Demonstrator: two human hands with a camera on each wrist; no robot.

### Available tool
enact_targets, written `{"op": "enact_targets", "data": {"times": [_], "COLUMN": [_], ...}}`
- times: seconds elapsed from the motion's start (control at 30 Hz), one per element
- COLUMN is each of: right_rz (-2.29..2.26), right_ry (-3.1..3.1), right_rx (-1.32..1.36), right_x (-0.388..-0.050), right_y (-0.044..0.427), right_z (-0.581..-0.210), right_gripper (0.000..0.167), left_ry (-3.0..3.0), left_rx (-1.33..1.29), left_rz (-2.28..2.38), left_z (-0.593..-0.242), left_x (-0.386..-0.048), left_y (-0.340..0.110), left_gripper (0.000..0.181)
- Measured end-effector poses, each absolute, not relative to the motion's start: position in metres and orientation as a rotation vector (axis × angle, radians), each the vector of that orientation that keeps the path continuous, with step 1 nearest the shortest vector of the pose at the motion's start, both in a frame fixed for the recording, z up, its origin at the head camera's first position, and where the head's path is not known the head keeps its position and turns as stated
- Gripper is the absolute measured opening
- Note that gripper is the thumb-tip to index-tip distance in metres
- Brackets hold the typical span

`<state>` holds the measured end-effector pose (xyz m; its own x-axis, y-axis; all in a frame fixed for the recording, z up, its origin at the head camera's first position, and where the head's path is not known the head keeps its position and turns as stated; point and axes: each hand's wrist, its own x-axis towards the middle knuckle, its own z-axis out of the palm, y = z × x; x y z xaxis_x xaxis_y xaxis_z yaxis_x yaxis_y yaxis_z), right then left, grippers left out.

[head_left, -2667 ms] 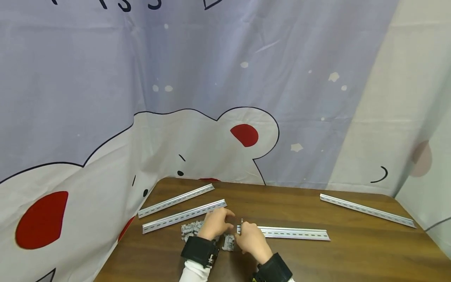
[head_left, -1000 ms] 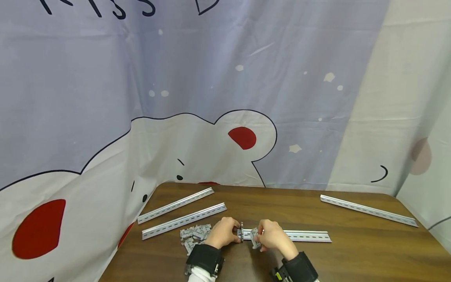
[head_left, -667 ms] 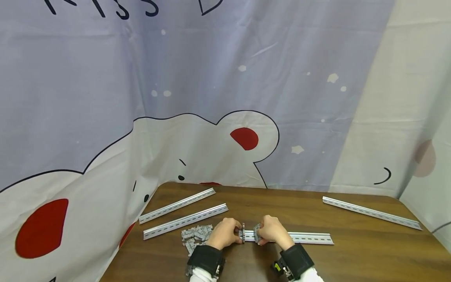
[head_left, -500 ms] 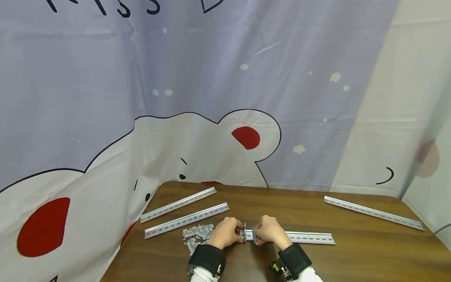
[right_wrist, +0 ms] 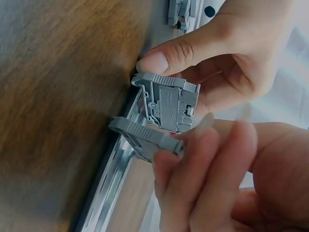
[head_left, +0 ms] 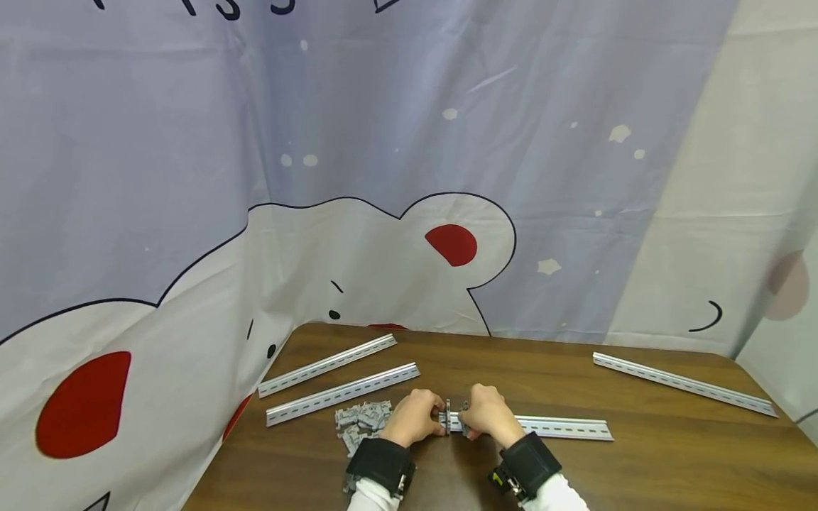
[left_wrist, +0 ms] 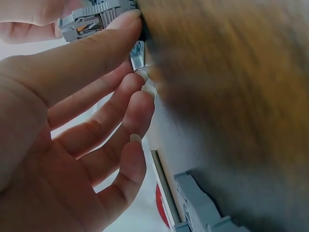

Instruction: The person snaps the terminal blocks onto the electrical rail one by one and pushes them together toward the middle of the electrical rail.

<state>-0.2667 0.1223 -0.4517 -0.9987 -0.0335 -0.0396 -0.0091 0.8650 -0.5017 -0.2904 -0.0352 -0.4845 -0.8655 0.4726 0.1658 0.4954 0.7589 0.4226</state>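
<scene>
gripping grey block (right_wrist: 169, 104) on front rail (head_left: 565, 428): left hand (head_left: 412, 419), fingers clamped on it; right hand (head_left: 487, 411), fingers pinching second block (right_wrist: 144, 138) at rail; grey pile (head_left: 363, 416) left of rail.

Across the top of your head view, on the lavender cloth backdrop (head_left: 383, 106), runs large black lettering (head_left: 227, 16), cut off so that only lower strokes show (two of them curve like the foot of an S); you cannot read a whole word. In your right wrist view, the upper grey block (right_wrist: 168, 102) bears fine marking, too small to read.
</scene>
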Motion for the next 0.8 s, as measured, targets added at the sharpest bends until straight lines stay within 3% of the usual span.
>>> {"op": "enact_targets", "data": {"times": [0.23,0.47,0.8], "right_rz": [-0.729,-0.771,-0.787], "right_ry": [2.977,2.951,2.841], "right_rx": [-0.026,-0.014,0.073], "right_x": [-0.269,-0.27,-0.282], "right_y": [0.118,0.12,0.119], "right_z": [-0.449,-0.448,-0.451], "right_gripper": [0.024,0.014,0.005], "left_ry": [-2.882,-2.879,-2.893], "left_rx": [-0.804,-0.819,-0.789], "left_rz": [-0.716,-0.708,-0.726], "left_z": [-0.482,-0.482,-0.481], "left_x": [-0.288,-0.287,-0.289], "left_y": [-0.035,-0.031,-0.031], "left_gripper": [0.032,0.025,0.031]}}
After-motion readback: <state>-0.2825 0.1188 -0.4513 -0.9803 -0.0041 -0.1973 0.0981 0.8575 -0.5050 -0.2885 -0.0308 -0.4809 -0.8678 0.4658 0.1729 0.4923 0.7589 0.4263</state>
